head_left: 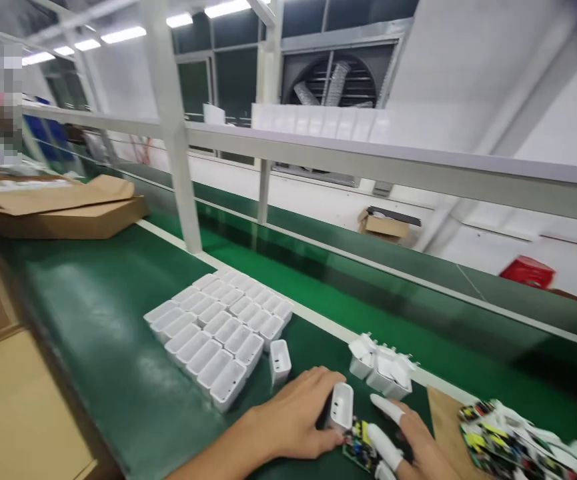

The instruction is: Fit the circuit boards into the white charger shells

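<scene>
My left hand (295, 417) is closed around a white plastic charger housing (342, 405), its open side facing up. Just right of it, my right hand (415, 443), with white finger cots on its fingers, grips a small circuit board (359, 448) carrying yellow and dark components. The board's edge is close to the housing and to my left thumb; I cannot tell whether they touch. Another white housing (280, 360) stands alone beyond my left hand. Rows of open white housings (213, 327) are packed together to the left.
White pieces with metal prongs (381, 367) sit near the rail. At right, a heap of circuit boards (513, 440) lies by brown cardboard (445, 413). Cardboard boxes (73, 217) line the left side of the green worktop (98, 293). A white post (175, 153) rises behind the housings.
</scene>
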The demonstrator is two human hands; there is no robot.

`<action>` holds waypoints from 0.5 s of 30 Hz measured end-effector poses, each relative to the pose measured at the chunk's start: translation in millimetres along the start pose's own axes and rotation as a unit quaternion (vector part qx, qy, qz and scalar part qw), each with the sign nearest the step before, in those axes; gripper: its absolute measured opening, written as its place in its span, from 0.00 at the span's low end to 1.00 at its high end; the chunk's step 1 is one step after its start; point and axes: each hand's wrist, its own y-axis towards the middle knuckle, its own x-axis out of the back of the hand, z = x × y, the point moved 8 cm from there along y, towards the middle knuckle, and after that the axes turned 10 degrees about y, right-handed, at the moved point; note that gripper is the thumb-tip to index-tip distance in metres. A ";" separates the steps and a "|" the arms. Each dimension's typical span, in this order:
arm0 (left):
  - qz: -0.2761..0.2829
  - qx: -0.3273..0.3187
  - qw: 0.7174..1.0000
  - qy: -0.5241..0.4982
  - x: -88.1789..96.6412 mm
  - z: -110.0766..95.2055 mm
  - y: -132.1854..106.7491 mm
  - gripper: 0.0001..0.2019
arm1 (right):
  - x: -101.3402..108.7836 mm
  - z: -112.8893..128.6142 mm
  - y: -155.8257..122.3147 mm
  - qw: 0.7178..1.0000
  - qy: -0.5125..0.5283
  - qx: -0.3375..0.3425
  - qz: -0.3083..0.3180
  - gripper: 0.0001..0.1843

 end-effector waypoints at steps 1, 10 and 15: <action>0.000 0.002 1.000 -0.006 0.6 -0.5 1.6 0.34 | -0.1 -1.5 -4.4 1.000 -0.023 0.008 0.012 0.24; 0.048 0.061 0.997 -0.005 -7.8 11.4 7.2 0.36 | -3.4 48.2 -10.3 0.992 -0.095 0.055 0.060 0.39; 0.058 0.082 0.995 -0.003 -16.5 21.0 7.7 0.43 | 12.8 55.6 -1.9 0.998 -0.050 0.044 -0.015 0.32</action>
